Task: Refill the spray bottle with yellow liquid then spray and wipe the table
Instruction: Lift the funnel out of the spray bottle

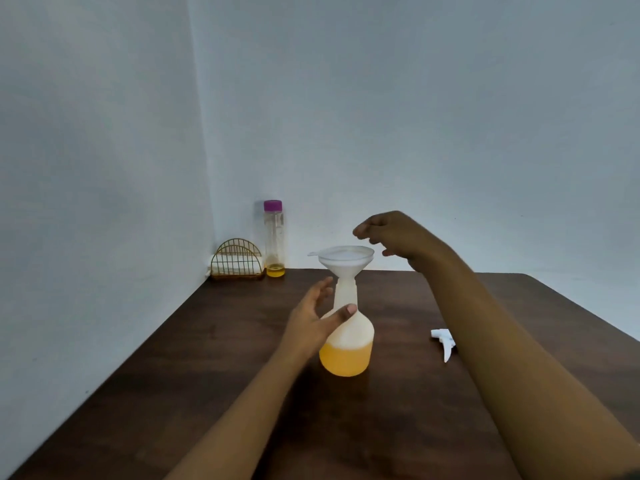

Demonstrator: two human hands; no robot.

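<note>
A white spray bottle (348, 341) stands on the dark wooden table (214, 358), its lower part filled with yellow liquid. A white funnel (346, 258) sits in its neck. My left hand (313, 317) is open around the bottle's neck, thumb in front, fingers spread beside it. My right hand (391, 233) hovers just right of and above the funnel's rim, fingers curled loosely and holding nothing. The white spray head (444, 341) lies on the table to the right. A clear bottle with a purple cap (274, 237) stands at the back with a little yellow liquid at its bottom.
A gold wire holder (237, 259) with white napkins stands in the back left corner by the wall. The table's right edge runs diagonally at the far right.
</note>
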